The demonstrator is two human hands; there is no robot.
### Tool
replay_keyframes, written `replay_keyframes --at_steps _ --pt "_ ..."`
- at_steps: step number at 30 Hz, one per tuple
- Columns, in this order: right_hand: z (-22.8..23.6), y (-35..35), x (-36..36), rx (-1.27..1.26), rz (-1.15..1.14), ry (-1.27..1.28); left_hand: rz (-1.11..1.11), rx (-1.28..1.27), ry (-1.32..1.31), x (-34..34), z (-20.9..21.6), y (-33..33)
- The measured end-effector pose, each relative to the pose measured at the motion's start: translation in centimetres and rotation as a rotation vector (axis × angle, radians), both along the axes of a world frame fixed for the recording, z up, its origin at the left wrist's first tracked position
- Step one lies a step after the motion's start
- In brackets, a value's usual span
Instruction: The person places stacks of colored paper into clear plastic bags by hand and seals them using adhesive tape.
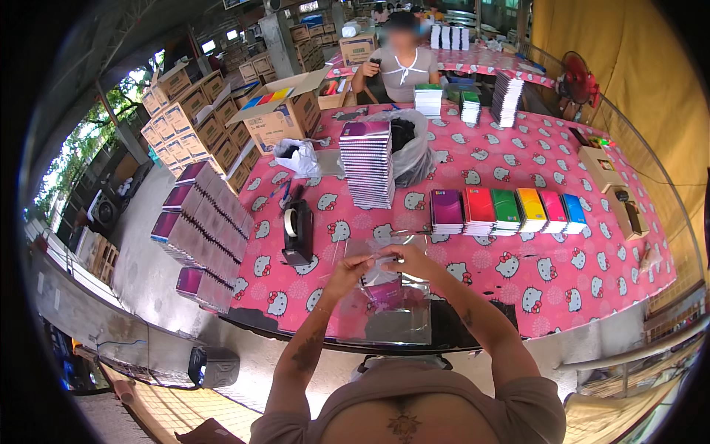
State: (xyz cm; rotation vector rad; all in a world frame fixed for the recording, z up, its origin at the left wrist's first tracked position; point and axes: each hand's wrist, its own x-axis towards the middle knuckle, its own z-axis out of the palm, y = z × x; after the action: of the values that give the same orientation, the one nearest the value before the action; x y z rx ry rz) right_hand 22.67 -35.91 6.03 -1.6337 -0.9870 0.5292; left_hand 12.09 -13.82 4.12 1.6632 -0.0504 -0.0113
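My left hand point(355, 271) and my right hand point(405, 260) meet near the front edge of the table. Their fingertips pinch the crinkled top of a clear plastic bag point(410, 317). Something purple, apparently a notebook point(384, 294), shows through or beneath the plastic; which of the two I cannot tell. A black tape dispenser point(298, 235) stands to the left of my hands. Beyond them rises a tall stack of purple-covered spiral notebooks point(367, 169). To the right, a row of short notebook stacks point(506, 212) has purple, red, green, yellow, pink and blue covers.
Purple notebook piles point(203, 229) line the table's left edge. A cardboard box point(285, 118) and a greyish plastic bag point(414, 152) are farther back. Across the pink patterned tablecloth point(484, 285), a person point(403, 63) holds a dark object. A red fan point(578, 78) stands back right.
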Motion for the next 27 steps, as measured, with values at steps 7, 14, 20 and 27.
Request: replay_keyframes --at_steps 7,14,20,27 --pt "2.9 -3.0 -5.3 -0.064 -0.106 -0.578 -0.030 0.818 -0.560 -3.9 6.0 -1.9" --pt "1.0 -1.9 -5.3 0.000 -0.144 -0.649 -0.012 0.807 -0.559 -4.3 5.0 -2.1" --pt "2.7 -1.4 -4.9 -0.013 -0.170 -0.533 0.065 0.743 -0.317 -1.6 6.7 -2.7" --pt "2.3 0.4 -6.4 -0.140 -0.390 -0.728 0.173 0.920 -0.299 -0.9 5.9 -4.0"
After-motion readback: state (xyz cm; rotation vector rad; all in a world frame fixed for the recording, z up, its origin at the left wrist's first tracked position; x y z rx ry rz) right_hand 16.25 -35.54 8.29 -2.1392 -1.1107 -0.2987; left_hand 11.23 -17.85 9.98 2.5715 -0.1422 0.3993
